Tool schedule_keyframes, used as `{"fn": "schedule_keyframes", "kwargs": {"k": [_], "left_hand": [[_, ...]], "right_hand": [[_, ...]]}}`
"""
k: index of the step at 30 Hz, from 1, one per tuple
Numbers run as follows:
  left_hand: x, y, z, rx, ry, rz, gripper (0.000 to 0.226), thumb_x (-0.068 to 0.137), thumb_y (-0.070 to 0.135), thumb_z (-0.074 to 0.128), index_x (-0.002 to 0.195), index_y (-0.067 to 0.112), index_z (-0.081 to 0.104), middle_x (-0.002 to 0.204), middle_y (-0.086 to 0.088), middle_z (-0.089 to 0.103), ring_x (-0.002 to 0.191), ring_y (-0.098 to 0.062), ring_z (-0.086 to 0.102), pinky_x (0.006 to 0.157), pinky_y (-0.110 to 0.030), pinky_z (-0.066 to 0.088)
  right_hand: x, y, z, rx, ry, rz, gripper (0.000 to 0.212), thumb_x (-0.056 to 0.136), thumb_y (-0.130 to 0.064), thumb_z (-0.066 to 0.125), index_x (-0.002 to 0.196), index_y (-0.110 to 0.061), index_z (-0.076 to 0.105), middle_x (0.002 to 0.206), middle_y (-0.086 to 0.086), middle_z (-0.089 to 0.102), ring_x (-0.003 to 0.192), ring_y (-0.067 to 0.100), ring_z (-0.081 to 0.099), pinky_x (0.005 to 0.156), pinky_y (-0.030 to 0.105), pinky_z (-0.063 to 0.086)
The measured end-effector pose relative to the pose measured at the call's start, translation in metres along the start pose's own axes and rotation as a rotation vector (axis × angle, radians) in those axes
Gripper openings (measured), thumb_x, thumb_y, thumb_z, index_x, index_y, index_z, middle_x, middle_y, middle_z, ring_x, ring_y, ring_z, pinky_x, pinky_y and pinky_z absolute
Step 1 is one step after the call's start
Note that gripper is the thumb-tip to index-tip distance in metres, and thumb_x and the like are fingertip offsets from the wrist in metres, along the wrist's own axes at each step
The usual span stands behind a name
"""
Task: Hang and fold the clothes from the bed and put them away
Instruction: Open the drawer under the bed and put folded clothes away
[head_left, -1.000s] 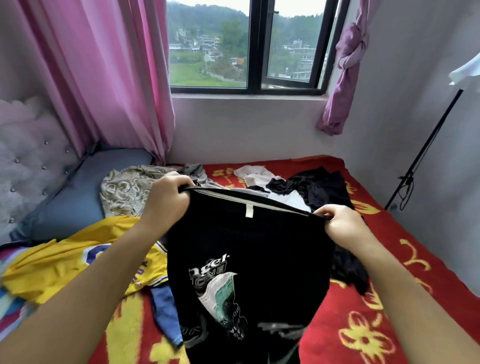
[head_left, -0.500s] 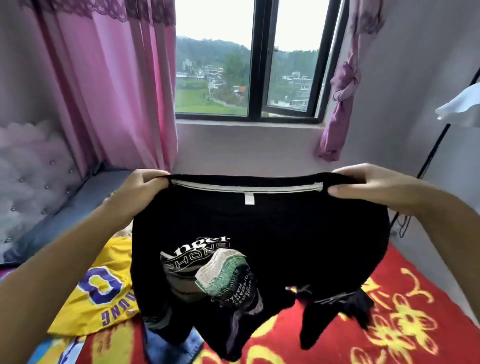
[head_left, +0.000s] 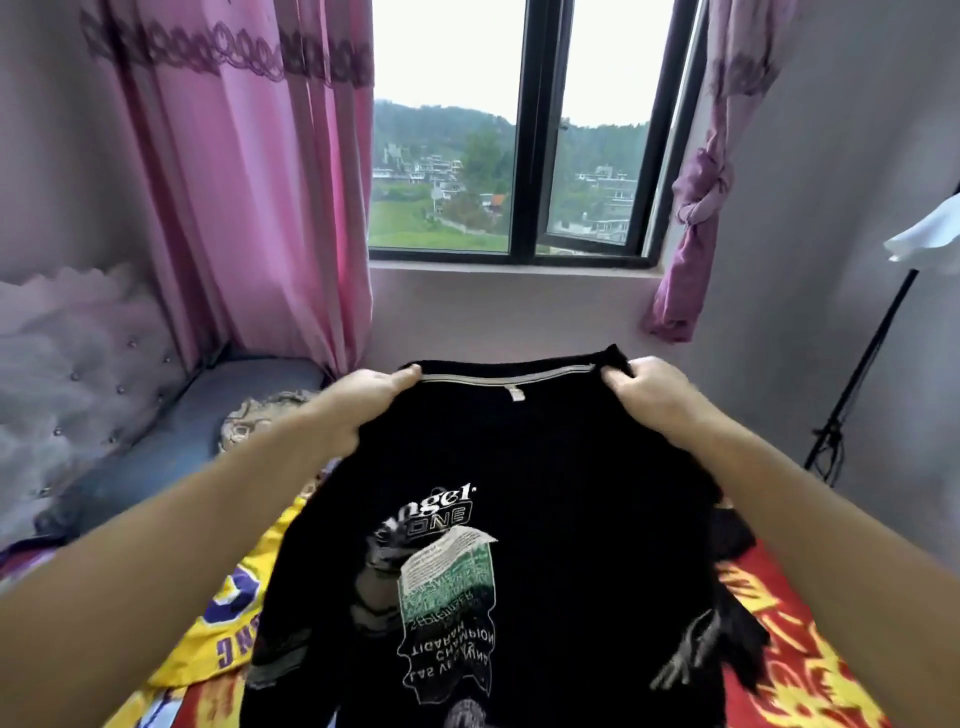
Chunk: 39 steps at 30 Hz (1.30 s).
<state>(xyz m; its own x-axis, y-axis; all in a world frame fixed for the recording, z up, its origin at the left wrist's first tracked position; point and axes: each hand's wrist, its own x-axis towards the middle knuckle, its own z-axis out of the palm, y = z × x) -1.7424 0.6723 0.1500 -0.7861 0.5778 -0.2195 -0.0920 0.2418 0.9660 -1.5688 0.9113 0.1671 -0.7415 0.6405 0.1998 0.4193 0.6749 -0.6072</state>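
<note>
A black T-shirt (head_left: 545, 467) with a white and green print is spread in front of me over the bed, its collar edge away from me. My left hand (head_left: 363, 402) grips the shirt's top edge at the left of the collar. My right hand (head_left: 649, 389) grips the top edge at the right. A yellow jersey (head_left: 228, 634) with purple letters lies on the bed under my left arm. A beige patterned garment (head_left: 249, 421) shows beyond my left hand. Other dark clothing (head_left: 732, 530) lies under my right arm.
The bed has a red and yellow cover (head_left: 779, 649) and a grey pillow (head_left: 171, 441) against a tufted headboard (head_left: 67, 374). Pink curtains (head_left: 249, 208) flank the window (head_left: 519, 171). A black stand (head_left: 862, 374) with a white shade (head_left: 930, 234) is at the right wall.
The shirt has come down and toward me, and my hands have moved closer together on its top edge. The camera has tilted up, showing more of the window.
</note>
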Motion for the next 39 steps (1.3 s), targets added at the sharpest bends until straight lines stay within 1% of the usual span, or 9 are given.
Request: {"fn": "schedule_keyframes", "kwargs": {"k": [6,11,15,18,21,23,27,35,39], "left_hand": [[-0.018,-0.005,0.077,-0.404,-0.153,0.018,0.028,0.1,0.026,0.048,0.083,0.007,0.061,0.06,-0.004,0.067,0.051,-0.012,0.064,0.049,-0.02,0.053],[-0.037,-0.002,0.071,-0.282,-0.27,0.088,0.023,0.1,0.009,0.039,0.089,0.006,0.059,0.068,-0.008,0.07,0.059,-0.016,0.069,0.053,-0.026,0.055],[-0.043,-0.006,0.06,0.438,-0.03,0.689,0.037,0.083,-0.005,0.05,0.114,0.015,0.056,0.111,-0.007,0.066,0.11,-0.02,0.062,0.093,-0.033,0.05],[-0.03,0.0,0.046,1.208,0.118,1.11,0.081,0.076,0.031,0.072,0.146,0.022,0.031,0.154,-0.001,0.027,0.146,-0.015,0.01,0.118,-0.051,0.004],[-0.024,0.021,0.047,1.084,-0.157,0.973,0.032,0.078,0.041,0.072,0.105,0.03,0.059,0.104,0.014,0.063,0.113,-0.012,0.056,0.109,-0.033,0.029],[-0.021,0.031,0.049,0.922,-0.229,0.883,0.017,0.081,0.032,0.073,0.088,0.036,0.058,0.075,0.02,0.061,0.078,-0.004,0.062,0.076,-0.014,0.044],[-0.014,0.052,0.052,0.795,-0.242,0.832,0.013,0.084,0.022,0.071,0.091,0.011,0.069,0.081,-0.002,0.069,0.072,-0.007,0.063,0.071,-0.02,0.049],[-0.004,0.076,0.031,0.699,-0.414,0.713,0.012,0.081,0.02,0.071,0.086,0.03,0.072,0.082,0.005,0.072,0.073,-0.009,0.069,0.061,-0.017,0.054],[0.015,0.068,0.004,0.663,-0.56,0.482,0.024,0.07,0.037,0.077,0.092,0.03,0.073,0.085,0.002,0.074,0.075,-0.015,0.072,0.061,-0.022,0.054]], "right_hand": [[-0.05,-0.059,0.071,0.154,-0.157,-0.296,0.031,0.101,-0.034,0.038,0.114,-0.016,0.06,0.109,0.01,0.068,0.102,0.025,0.061,0.082,0.029,0.041],[-0.062,-0.043,0.061,0.159,-0.404,-0.353,0.052,0.093,-0.042,0.054,0.141,-0.032,0.037,0.124,-0.01,0.06,0.114,0.006,0.056,0.099,0.027,0.045],[-0.063,-0.038,0.048,0.235,-0.331,-0.389,0.043,0.09,-0.002,0.047,0.13,-0.018,0.052,0.114,0.008,0.065,0.106,0.024,0.061,0.096,0.045,0.046],[-0.061,-0.042,0.029,0.351,-0.481,-0.341,0.037,0.092,0.0,0.043,0.12,-0.019,0.06,0.108,0.012,0.067,0.101,0.032,0.063,0.095,0.049,0.049],[-0.059,-0.046,0.019,0.304,-0.486,-0.389,0.033,0.091,-0.004,0.043,0.108,-0.024,0.062,0.089,0.009,0.06,0.074,0.02,0.053,0.07,0.034,0.043],[-0.052,-0.041,0.016,0.305,-0.379,-0.382,0.03,0.089,-0.006,0.046,0.106,-0.025,0.061,0.083,0.006,0.058,0.064,0.007,0.048,0.059,0.02,0.038],[-0.053,-0.004,0.04,0.224,-0.314,-0.309,0.023,0.079,-0.005,0.055,0.09,-0.025,0.059,0.079,-0.008,0.059,0.069,-0.001,0.052,0.063,0.016,0.041],[-0.082,0.119,0.112,0.233,-0.582,0.025,0.013,0.089,-0.008,0.063,0.092,0.005,0.063,0.082,-0.001,0.057,0.08,0.009,0.052,0.073,0.028,0.043],[-0.076,0.139,0.066,0.259,-0.472,0.061,0.007,0.093,-0.011,0.06,0.087,-0.012,0.064,0.056,-0.015,0.055,0.047,-0.001,0.046,0.046,0.016,0.038]]}}
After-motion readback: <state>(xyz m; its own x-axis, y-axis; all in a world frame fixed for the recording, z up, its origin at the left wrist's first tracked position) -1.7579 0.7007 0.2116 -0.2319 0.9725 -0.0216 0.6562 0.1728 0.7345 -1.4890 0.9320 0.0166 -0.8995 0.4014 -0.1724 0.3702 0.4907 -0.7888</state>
